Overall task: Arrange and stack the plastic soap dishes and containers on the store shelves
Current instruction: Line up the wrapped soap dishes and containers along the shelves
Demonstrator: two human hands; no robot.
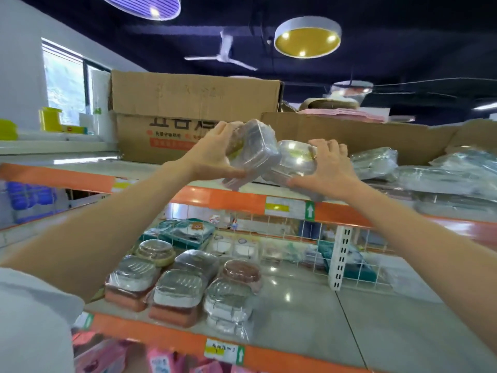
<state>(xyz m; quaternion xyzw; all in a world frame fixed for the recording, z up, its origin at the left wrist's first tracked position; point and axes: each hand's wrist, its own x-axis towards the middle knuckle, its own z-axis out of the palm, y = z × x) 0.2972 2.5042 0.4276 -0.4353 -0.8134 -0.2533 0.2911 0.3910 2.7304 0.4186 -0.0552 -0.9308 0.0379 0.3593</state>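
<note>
My left hand (215, 154) grips a shrink-wrapped pack of clear soap dishes (252, 152), tilted, held over the front edge of the top shelf (236, 197). My right hand (326, 168) holds a second wrapped pack of soap dishes (294, 160) right beside it; the two packs touch. On the middle shelf (309, 319) below stand several wrapped stacks of soap dishes (177, 289), some with orange bases, some white, some brown-lidded.
Cardboard boxes (193, 103) stand on the top shelf behind my hands. More wrapped plastic packs (443, 176) lie at the right in an open carton. A white wire divider (295, 238) backs the middle shelf. Pink packages (107, 356) fill the lowest shelf.
</note>
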